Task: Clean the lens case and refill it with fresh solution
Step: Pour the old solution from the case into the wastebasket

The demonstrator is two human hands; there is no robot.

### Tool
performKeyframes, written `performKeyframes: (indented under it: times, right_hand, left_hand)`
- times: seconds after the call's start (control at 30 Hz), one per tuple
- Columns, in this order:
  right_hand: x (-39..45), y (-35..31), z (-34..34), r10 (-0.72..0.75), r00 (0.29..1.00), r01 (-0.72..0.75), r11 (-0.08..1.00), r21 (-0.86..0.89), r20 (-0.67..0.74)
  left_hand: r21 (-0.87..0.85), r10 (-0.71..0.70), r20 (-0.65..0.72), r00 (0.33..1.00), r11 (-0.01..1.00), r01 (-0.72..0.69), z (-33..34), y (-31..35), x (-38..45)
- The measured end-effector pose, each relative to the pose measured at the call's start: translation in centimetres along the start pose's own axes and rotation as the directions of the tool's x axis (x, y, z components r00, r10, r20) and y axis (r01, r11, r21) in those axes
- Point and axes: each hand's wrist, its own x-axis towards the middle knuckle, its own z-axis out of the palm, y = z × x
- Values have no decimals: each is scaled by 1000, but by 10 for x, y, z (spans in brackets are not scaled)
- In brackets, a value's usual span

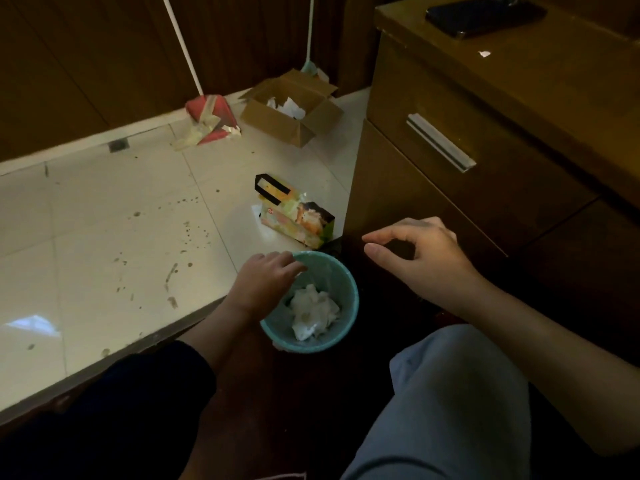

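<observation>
Left hand [266, 275] hangs over the near-left rim of a small round teal plastic wastebasket [346, 289] w/ a clear liner; fingers loosely bent, pointing toward the rim, nothing in them. Whether they touch the rim, can't tell. Crumpled white tissue wad [313, 311] lies inside the basket, below and right of that hand. Right hand [420, 252] floats in the air right of the basket, in front of a dark brown wooden drawer cabinet [485, 140]; thumb and forefinger curve toward each other w/ a gap between, empty. Lens case not in view.

Basket stands on dark floor at the cabinet's foot, next to a white tiled floor [104, 237] w/ dark spots. Just behind the basket: a printed green-orange paper bag [298, 216] w/ black handle. Further back, an open brown cardboard box [294, 109] w/ white scraps inside, and a red dustpan [211, 116] on a white pole leaning at the wood wall. On the cabinet top: a black phone [485, 15] and a small white scrap [484, 54]. Grey-trousered knee [460, 393] bottom right.
</observation>
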Motion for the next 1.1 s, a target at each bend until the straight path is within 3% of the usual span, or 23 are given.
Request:
performKeyframes:
  times: [0.2,0.37,0.5,0.53,0.77,0.9,0.93,1.03,1.1]
  right_hand:
    - [1,-2,1,7,1000,-7,1000,12,6]
    - [0,3,-2,-8,1000,8,1000,30,1]
    - [-1,8,-5,5,1000,-5,1000,26,3]
    - [-1,9,-5,9,1000,-9,1000,22,1]
    - [-1,14,-6,31,1000,-31,999,12,2]
    - [-4,18,-3,40,999,-40,999,18,5]
    - [-4,20,-4,42,999,-42,999,15,7]
    - [-5,22,-9,52,999,-52,999,-4,7]
    - [-6,24,-14,48,999,-48,999,-13,-7]
  left_hand:
    - [55,30,-36,999,998,-28,-12,-5,9]
    - [89,-95,-124,988,990,106,-14,-8,17]
    - [171,-55,173,983,985,25,17,11,1]
    - [155,-66,188,980,987,37,19,13,0]
    - [157,-53,66,996,987,42,6,9,18]
    - [50,-204,-98,974,976,210,2,5,26]
    - [33,-219,-83,972,974,223,7,7,23]
    - [109,-136,149,979,987,120,32,20,6]
    - [93,-146,157,977,987,132,36,22,3]
